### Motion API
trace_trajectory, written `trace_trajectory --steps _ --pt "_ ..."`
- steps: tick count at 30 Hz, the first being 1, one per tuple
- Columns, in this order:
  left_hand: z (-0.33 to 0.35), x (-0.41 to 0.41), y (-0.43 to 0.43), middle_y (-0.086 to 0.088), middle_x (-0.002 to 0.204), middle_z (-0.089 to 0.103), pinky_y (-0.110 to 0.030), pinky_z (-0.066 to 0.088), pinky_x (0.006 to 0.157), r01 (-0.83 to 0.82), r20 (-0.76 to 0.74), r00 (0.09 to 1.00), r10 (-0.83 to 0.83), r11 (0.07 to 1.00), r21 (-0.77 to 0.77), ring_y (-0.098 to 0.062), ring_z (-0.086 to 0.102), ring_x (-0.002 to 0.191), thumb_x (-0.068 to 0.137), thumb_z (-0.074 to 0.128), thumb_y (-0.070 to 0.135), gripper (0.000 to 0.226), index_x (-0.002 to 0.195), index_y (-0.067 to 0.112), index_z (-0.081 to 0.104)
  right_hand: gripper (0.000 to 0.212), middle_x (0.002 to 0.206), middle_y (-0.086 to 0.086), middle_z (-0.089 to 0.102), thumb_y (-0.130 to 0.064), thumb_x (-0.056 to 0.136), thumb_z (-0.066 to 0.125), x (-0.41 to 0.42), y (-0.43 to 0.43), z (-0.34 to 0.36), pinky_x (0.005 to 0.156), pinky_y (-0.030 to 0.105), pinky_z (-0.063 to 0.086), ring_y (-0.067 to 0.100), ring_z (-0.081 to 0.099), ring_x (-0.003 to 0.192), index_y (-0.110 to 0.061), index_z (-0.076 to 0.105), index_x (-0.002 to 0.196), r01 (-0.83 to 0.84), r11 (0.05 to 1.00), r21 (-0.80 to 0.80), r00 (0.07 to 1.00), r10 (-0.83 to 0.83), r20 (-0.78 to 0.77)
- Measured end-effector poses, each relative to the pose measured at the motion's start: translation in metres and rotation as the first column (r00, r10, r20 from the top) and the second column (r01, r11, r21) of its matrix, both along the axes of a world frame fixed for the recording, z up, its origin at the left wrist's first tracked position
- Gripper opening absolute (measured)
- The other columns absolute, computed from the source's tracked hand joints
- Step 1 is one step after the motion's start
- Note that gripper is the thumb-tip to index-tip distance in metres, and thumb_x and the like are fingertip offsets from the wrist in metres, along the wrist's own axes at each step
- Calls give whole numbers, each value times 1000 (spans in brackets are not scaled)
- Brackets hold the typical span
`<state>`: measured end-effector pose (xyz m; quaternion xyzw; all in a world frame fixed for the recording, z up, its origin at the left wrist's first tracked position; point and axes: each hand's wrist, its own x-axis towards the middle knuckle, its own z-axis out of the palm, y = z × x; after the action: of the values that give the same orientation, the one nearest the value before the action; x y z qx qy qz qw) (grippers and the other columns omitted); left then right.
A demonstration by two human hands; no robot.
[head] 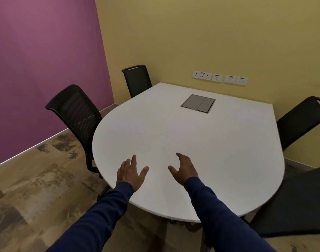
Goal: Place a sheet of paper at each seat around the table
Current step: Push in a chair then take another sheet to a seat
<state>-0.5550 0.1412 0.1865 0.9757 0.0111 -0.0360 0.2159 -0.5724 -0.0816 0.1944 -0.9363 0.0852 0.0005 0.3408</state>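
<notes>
Both hands, left hand [130, 171] and right hand [184, 169], hover spread and empty; faint paper [137, 128], if any, lies toward twelve o'clock on the worktop [228, 151].

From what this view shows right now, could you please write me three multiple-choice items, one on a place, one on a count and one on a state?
1. Where is the grey hatch in the table?
A. Toward the far edge, near the yellow wall
B. At the near rounded edge
C. Under the left hand

2. How many chairs show?
A. Two
B. Four
C. Six

3. How are the hands?
A. Both closed on paper
B. One holds a pen
C. Both open and empty

Answers:
1 A: it lies beyond mid-table, wall side.
2 B: two on the left, two on the right.
3 C: the left hand and right hand spread their fingers over the table, with no paper visible.
</notes>
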Motion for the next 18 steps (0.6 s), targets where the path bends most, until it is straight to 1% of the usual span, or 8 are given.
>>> trace_trajectory --steps 6,12,18 --pt "-3 82 2 -9 164 16 -41 16 122 60 -56 997 -61 998 -18 -24 12 152 96 33 66 82 159 19 7 72 156 2 32 -43 93 62 75 9 3 108 37 42 19 42 138 -22 29 154 36 999 -16 999 -36 -5" --pt "-26 168 -13 -10 165 12 -41 11 123 159 -146 975 -167 985 -67 -25 8 153 96 33 66 83 159 19 7 72 155 1 34 -43 92 62 143 -5 -11 108 37 42 19 42 138 -23 30 154 145 989 -43 988 -146 -38" --pt "-55 259 -28 -10 166 7 -39 8 123 301 -218 927 -306 952 -55 -25 2 153 96 32 65 83 159 18 5 72 154 1 36 -42 93 63 214 -10 -31 107 35 41 19 43 137 -22 31 154 268 960 -84 954 -277 -112"
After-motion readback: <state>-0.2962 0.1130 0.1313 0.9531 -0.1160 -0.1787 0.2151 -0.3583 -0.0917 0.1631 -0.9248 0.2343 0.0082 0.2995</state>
